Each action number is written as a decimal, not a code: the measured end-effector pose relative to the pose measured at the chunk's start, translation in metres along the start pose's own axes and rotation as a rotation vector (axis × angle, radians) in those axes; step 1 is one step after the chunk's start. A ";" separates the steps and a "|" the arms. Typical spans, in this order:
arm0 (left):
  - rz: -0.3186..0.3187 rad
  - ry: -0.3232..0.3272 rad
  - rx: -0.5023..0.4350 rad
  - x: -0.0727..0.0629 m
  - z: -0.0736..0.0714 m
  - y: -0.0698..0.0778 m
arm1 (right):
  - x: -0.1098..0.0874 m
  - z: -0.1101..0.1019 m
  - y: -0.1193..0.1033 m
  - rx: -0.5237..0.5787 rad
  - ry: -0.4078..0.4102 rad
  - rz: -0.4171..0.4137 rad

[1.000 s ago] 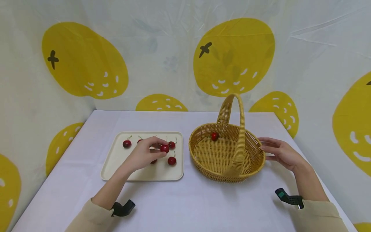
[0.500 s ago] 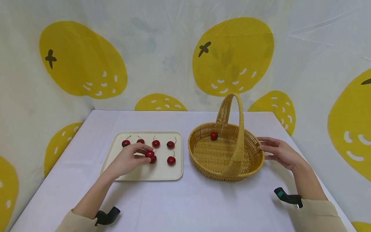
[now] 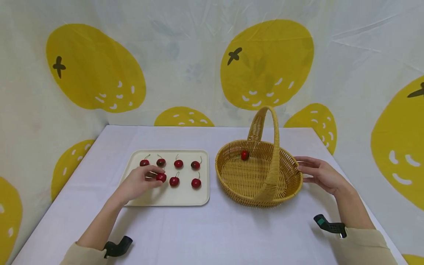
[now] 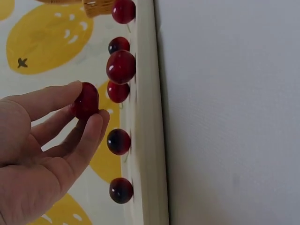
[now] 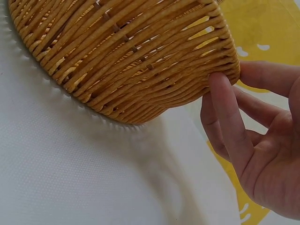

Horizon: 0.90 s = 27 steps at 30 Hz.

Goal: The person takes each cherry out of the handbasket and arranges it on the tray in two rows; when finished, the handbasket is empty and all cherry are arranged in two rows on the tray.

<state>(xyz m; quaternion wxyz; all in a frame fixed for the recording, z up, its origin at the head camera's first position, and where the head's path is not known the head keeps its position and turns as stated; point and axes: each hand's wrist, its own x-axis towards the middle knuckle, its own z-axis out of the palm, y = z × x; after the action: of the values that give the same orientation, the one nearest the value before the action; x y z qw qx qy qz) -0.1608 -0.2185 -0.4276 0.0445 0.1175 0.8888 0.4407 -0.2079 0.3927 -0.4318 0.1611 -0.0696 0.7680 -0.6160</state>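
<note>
My left hand (image 3: pixel 140 182) pinches a dark red cherry (image 3: pixel 161 177) between thumb and fingertips over the left half of a cream tray (image 3: pixel 185 198). In the left wrist view that cherry (image 4: pixel 86 101) looks raised off the tray. Several stemmed cherries lie on the tray, among them one cherry (image 3: pixel 174 181) just right of the held one and another cherry (image 3: pixel 196 183) near the right side. At the right, my right hand (image 3: pixel 326 176) holds the rim of a wicker basket (image 3: pixel 228 187), its thumb against the outer wall in the right wrist view. One cherry (image 3: pixel 244 155) sits inside the basket.
The basket's tall arched handle (image 3: pixel 275 147) rises above its opening. A white cloth covers the table (image 3: pixel 198 235), and a curtain printed with yellow fruit (image 3: pixel 266 64) hangs behind and at the sides. Each wrist wears a black camera mount (image 3: pixel 118 247).
My left hand has moved left over the tray with the cherry, from near its right side to its left half, and lower. The right hand and basket stay in place.
</note>
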 end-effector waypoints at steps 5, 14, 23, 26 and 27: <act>-0.047 -0.004 0.030 0.001 -0.001 -0.006 | 0.000 0.000 0.000 0.001 0.000 0.009; -0.123 -0.045 0.077 0.004 -0.002 -0.011 | 0.000 -0.001 -0.001 -0.004 0.000 0.008; -0.139 -0.024 0.145 0.004 -0.002 -0.017 | 0.000 -0.002 0.000 0.010 -0.005 -0.010; -0.137 -0.014 0.157 0.005 -0.001 -0.018 | 0.000 -0.002 0.001 0.014 -0.012 -0.021; -0.131 -0.015 0.157 0.005 -0.001 -0.018 | 0.000 -0.002 0.001 0.013 -0.012 -0.023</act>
<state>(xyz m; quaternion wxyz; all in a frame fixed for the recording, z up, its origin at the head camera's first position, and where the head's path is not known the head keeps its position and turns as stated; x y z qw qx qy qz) -0.1688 -0.2290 -0.4412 0.0705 0.0654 0.9261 0.3648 -0.2084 0.3947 -0.4325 0.1590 -0.0809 0.7621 -0.6224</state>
